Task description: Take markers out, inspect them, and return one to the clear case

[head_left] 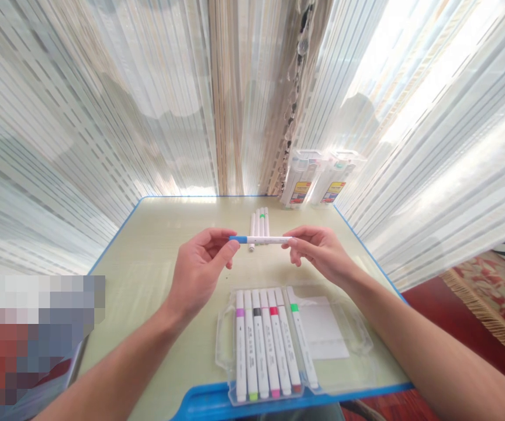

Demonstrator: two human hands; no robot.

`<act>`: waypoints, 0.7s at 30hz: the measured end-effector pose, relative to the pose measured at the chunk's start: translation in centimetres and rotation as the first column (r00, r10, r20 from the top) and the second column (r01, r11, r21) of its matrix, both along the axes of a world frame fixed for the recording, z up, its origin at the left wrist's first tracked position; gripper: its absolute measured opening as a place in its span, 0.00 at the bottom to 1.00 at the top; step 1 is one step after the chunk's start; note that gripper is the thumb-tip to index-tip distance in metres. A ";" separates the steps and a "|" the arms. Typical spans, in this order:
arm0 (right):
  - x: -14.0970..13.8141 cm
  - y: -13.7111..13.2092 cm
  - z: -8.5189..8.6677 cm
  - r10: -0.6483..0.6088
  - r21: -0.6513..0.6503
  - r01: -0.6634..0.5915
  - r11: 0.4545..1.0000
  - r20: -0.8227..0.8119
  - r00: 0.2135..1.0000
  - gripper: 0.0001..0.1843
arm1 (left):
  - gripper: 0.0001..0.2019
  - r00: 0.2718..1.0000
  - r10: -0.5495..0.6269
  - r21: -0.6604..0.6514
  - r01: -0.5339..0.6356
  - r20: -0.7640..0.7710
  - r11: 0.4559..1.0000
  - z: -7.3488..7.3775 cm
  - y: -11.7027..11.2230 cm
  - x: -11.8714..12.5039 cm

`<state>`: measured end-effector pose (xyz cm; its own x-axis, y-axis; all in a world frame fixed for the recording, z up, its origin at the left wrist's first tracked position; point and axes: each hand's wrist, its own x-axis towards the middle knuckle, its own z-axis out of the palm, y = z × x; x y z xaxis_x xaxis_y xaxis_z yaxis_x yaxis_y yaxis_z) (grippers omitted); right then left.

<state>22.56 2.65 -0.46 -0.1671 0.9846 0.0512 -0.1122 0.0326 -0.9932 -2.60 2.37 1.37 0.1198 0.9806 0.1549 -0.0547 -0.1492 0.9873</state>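
I hold a white marker [265, 240] with a blue cap level above the table, one end in each hand. My left hand [200, 269] pinches the blue-capped end. My right hand [320, 250] pinches the other end. Below my hands lies an open clear plastic case [349, 345] with several white markers [265, 345] side by side, their bands purple, black, red and green. Behind the held marker a small bunch of loose markers [260, 223] lies on the table, one with a green band.
The pale green table [147, 263] has a blue rim. Two clear marker boxes [318, 178] with yellow labels stand at its far right corner. Sheer white curtains surround the table. A patterned rug [493, 292] lies on the floor at the right.
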 end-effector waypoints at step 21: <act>-0.3 -0.3 -0.3 0.051 0.017 -0.055 0.998 0.172 0.984 0.14 | 0.15 0.942 -0.311 0.067 0.304 0.125 0.950 0.3 -1.4 0.1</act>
